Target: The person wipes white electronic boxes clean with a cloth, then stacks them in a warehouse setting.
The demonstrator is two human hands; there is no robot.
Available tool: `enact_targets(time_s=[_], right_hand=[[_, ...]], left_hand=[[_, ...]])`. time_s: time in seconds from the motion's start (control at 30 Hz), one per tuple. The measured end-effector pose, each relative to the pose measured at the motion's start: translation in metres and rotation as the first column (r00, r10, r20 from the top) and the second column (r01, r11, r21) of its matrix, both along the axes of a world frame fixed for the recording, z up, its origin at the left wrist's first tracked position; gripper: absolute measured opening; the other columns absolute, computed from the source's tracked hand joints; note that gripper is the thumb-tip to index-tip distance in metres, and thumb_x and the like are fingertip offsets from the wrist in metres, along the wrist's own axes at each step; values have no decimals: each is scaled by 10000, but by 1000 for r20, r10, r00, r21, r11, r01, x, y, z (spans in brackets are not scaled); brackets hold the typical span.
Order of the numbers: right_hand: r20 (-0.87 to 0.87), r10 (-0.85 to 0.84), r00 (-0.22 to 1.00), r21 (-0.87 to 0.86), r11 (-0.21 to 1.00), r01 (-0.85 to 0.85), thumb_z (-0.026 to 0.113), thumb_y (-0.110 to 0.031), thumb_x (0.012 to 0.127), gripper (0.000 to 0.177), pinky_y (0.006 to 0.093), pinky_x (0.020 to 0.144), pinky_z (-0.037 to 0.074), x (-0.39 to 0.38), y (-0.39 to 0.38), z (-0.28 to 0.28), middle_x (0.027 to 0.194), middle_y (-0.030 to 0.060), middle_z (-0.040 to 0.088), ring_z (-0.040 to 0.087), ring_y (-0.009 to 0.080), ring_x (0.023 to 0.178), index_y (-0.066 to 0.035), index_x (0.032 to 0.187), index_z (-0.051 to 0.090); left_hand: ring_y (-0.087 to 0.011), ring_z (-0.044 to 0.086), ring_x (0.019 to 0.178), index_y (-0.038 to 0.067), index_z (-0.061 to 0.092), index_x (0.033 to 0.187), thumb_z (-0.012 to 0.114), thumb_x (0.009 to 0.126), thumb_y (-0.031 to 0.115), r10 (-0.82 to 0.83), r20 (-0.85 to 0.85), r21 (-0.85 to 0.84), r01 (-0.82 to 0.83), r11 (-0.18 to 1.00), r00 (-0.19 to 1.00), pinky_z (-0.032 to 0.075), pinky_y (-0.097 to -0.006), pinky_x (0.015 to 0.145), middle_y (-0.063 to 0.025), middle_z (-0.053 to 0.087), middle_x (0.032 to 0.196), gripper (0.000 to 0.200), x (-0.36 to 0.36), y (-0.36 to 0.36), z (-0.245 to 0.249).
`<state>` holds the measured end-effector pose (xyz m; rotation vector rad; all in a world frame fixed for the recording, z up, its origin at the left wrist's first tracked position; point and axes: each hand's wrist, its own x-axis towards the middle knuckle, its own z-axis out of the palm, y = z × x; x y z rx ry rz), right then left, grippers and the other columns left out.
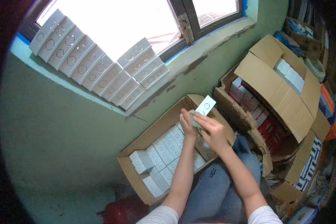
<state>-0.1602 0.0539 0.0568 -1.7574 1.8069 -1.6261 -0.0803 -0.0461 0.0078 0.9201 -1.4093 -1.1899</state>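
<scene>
Centrally in the frame, the left hand (187, 126) and the right hand (213, 131) meet above an open brown cardboard carton (153, 130). Both have their fingers curled closed on the lower end of a white rectangular plastic box with round knockouts (206, 105), which tilts upward just above them. A small greenish piece (194, 120) appears pinched between the fingers, too unclear to identify. Rows of similar white plastic boxes (164, 149) fill the carton, and another white row (89, 67) leans along the window sill at upper left.
</scene>
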Motion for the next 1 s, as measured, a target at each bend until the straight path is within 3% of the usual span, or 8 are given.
enact_targets(time_s=[0.07, 0.17, 0.3, 0.43, 0.47, 0.63, 0.8, 1.0], right_hand=[[21, -31, 999, 6, 1000, 31, 607, 26, 726, 441, 372, 880, 508, -6, -1, -3, 1199, 91, 641, 641, 298, 1010, -105, 1144, 666], [71, -180, 981, 8, 984, 180, 592, 31, 729, 448, 391, 935, 482, -19, -2, -6, 1212, 129, 627, 615, 316, 1076, -91, 1155, 661], [209, -303, 930, 33, 953, 303, 578, 15, 780, 388, 381, 947, 464, -36, -10, -12, 1190, 173, 627, 603, 333, 1098, -37, 1160, 641], [375, -306, 875, 82, 951, 297, 613, -45, 819, 323, 357, 906, 476, -38, -14, -15, 1123, 183, 645, 627, 329, 1039, -4, 1138, 639], [361, -285, 888, 84, 958, 273, 616, -49, 821, 317, 357, 903, 478, -38, -13, -14, 1119, 182, 646, 629, 327, 1035, -2, 1134, 639], [251, -235, 939, 66, 972, 226, 628, -52, 815, 306, 361, 892, 487, -37, -11, -18, 1111, 175, 648, 631, 324, 1026, 1, 1116, 645], [160, -273, 949, -37, 959, 282, 639, -41, 797, 368, 371, 903, 490, -32, -8, -5, 1165, 162, 628, 621, 327, 1055, -37, 1165, 626], [181, -271, 945, -106, 950, 293, 648, -32, 785, 388, 374, 915, 488, -34, -6, -5, 1175, 158, 623, 611, 322, 1077, -59, 1172, 625]], left_hand=[[-172, 475, 513, 13, 515, 570, 209, 1021, 493, 134, 9, -19, -133, 991, 991, 370, -353, 535, -39, 513, 528, 727, -10, 6, 1], [-189, 443, 494, 15, 492, 558, 226, 1024, 479, -11, 215, -144, 43, 989, 977, 360, -361, 530, -31, 485, 513, 710, 6, -9, -8], [-66, 377, 554, 52, 528, 594, 423, 1000, 455, -146, 26, 78, 144, 987, 989, 293, -266, 504, 53, 479, 603, 581, 7, -9, 10], [-44, 495, 739, -18, 662, 928, 542, 968, 345, -253, 4, 180, 248, 952, 967, 401, -223, 668, 26, 593, 795, 385, 9, -1, 25], [-49, 502, 811, -11, 638, 1097, 564, 960, 306, -415, 52, 280, 385, 879, 908, 415, -221, 716, 5, 607, 908, 353, 17, -6, 21], [-63, 531, 826, 27, 535, 1244, 583, 952, 246, -532, 39, 339, 490, 803, 846, 424, -224, 715, -3, 608, 992, 368, 23, 0, 37], [-79, 554, 916, 47, 431, 1332, 578, 943, 153, -563, -79, 338, 554, 761, 822, 444, -243, 776, -34, 584, 1136, 429, 30, -1, 40], [-107, 508, 926, 34, 472, 1257, 509, 932, 115, -341, -160, 249, 372, 894, 926, 397, -248, 806, -23, 559, 1070, 337, 28, -1, 44]])
